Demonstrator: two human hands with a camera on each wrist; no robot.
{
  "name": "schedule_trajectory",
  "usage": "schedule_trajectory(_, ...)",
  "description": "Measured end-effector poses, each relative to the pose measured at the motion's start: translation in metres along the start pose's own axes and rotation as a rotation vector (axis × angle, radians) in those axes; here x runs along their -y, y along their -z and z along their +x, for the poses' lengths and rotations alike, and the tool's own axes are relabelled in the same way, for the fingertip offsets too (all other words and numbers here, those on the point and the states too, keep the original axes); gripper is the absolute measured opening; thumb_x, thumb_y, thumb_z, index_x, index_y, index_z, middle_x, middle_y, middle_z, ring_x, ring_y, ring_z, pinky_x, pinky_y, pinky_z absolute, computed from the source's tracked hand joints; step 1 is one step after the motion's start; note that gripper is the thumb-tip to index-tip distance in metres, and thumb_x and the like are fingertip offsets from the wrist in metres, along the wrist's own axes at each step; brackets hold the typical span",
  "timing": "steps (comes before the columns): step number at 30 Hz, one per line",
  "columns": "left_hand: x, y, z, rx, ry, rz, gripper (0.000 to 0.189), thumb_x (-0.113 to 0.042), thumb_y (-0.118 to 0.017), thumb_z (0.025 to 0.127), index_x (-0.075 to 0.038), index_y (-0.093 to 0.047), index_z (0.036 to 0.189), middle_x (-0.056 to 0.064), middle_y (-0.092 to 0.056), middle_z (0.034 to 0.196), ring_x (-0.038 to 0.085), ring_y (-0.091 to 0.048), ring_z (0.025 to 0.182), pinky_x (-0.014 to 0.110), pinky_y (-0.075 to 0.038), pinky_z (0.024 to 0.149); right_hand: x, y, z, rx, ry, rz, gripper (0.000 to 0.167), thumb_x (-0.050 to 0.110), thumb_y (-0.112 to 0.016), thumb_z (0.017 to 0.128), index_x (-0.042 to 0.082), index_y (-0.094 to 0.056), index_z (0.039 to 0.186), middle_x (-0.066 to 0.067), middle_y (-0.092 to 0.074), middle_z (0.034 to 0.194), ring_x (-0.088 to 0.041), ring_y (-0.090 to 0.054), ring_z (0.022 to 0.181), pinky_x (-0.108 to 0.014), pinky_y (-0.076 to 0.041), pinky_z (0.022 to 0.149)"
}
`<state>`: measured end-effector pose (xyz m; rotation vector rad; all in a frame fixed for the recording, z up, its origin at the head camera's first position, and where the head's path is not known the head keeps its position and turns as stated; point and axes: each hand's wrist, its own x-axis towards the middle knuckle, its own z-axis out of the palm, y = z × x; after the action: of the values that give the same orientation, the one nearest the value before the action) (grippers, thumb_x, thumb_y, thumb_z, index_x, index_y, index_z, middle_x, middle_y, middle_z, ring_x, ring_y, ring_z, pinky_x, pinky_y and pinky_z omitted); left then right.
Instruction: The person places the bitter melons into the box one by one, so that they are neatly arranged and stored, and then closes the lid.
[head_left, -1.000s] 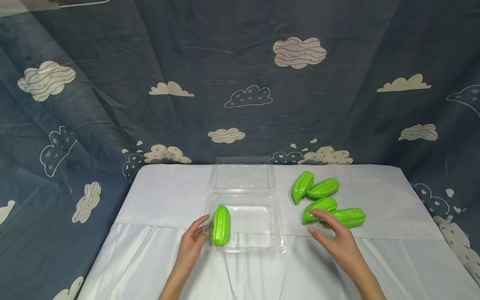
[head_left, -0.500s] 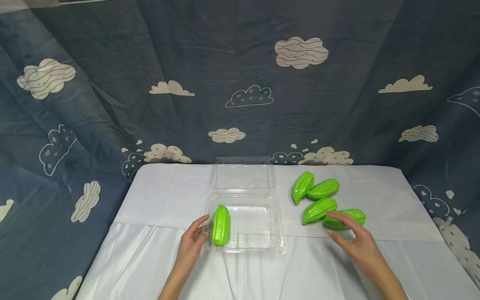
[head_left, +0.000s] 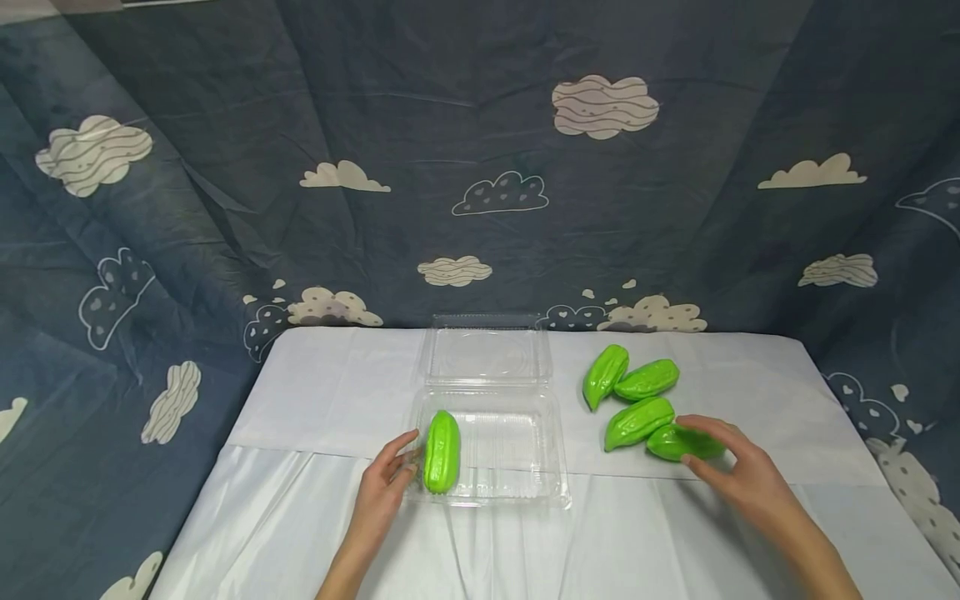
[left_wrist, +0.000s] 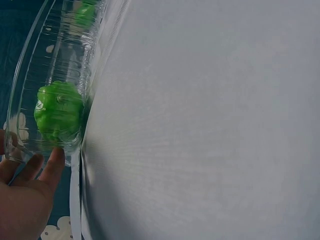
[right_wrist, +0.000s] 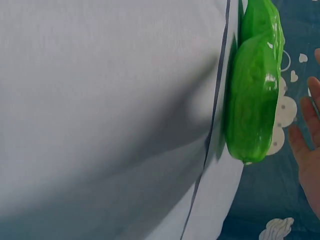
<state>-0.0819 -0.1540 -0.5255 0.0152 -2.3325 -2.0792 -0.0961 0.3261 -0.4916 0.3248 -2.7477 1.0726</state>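
Observation:
A clear plastic clamshell container (head_left: 510, 492) lies with its lid (head_left: 487, 354) folded back. One glossy green ribbed gourd (head_left: 442, 452) rests lengthwise in the container's left side. My left hand (head_left: 382, 487) is at the container's left edge, fingertips against its wall; the left wrist view shows those fingers (left_wrist: 52, 170) close beside the gourd. My right hand (head_left: 742, 471) spreads thumb and forefinger around the right end of another green gourd (head_left: 678, 443). In the right wrist view a gap shows between the hand (right_wrist: 311, 135) and the nearest gourd (right_wrist: 252, 100).
Three more green gourds (head_left: 641, 421) lie close together behind and left of my right hand. A white cloth (head_left: 322, 392) covers the table. A dark blue curtain (head_left: 495, 125) with cloud prints hangs at the back and sides.
My right hand has moved to the right, away from the middle gourd and onto the rightmost one's end. My left hand and the container stay in place.

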Motion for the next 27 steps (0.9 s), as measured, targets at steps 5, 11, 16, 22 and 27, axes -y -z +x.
schedule_trajectory(5, 0.000, 0.000, 0.000, -0.002, 0.001, 0.004, 0.050, 0.005, -0.053, 0.092, -0.003, -0.050, 0.141, 0.024, -0.055, 0.133, 0.038, -0.054, 0.123, 0.030, -0.046, 0.096, -0.006, 0.008, 0.006, 0.047, -0.002, -0.012, 0.057, 0.009, -0.080, 0.081, 0.015, -0.059, 0.133, -0.007, -0.056, 0.130, 0.017, -0.031, 0.119, -0.001, -0.021, 0.092)
schedule_trajectory(11, -0.001, 0.000, -0.001, -0.004, 0.002, 0.003, 0.050, 0.005, -0.053, 0.092, -0.004, -0.051, 0.141, 0.024, -0.056, 0.133, 0.036, -0.055, 0.123, 0.030, -0.045, 0.096, -0.018, 0.017, 0.015, 0.125, -0.093, 0.000, 0.054, 0.024, -0.078, 0.086, 0.014, -0.057, 0.135, -0.015, -0.052, 0.137, -0.025, -0.040, 0.133, -0.051, -0.033, 0.108)
schedule_trajectory(16, -0.001, 0.000, -0.001, 0.000, 0.001, -0.004, 0.049, 0.004, -0.053, 0.092, -0.003, -0.050, 0.141, 0.024, -0.055, 0.134, 0.037, -0.054, 0.123, 0.029, -0.045, 0.096, -0.030, 0.020, 0.023, 0.207, -0.181, 0.038, 0.060, 0.033, -0.077, 0.085, 0.010, -0.056, 0.136, -0.023, -0.047, 0.141, -0.053, -0.032, 0.132, -0.073, -0.026, 0.099)
schedule_trajectory(22, -0.001, 0.000, -0.001, 0.000, 0.009, -0.011, 0.050, 0.005, -0.053, 0.092, -0.004, -0.050, 0.141, 0.024, -0.055, 0.134, 0.037, -0.054, 0.124, 0.025, -0.045, 0.094, -0.041, 0.019, 0.028, 0.260, -0.187, 0.053, 0.061, 0.035, -0.077, 0.085, 0.007, -0.056, 0.135, -0.024, -0.047, 0.141, -0.052, -0.032, 0.132, -0.073, -0.024, 0.099)
schedule_trajectory(27, -0.002, 0.000, -0.001, 0.000, 0.014, -0.014, 0.050, 0.005, -0.053, 0.092, -0.004, -0.050, 0.141, 0.024, -0.056, 0.133, 0.037, -0.054, 0.124, 0.023, -0.045, 0.093, -0.046, 0.016, 0.028, 0.270, -0.170, 0.066, 0.060, 0.034, -0.076, 0.086, 0.005, -0.056, 0.135, -0.025, -0.048, 0.139, -0.051, -0.034, 0.131, -0.072, -0.025, 0.100)
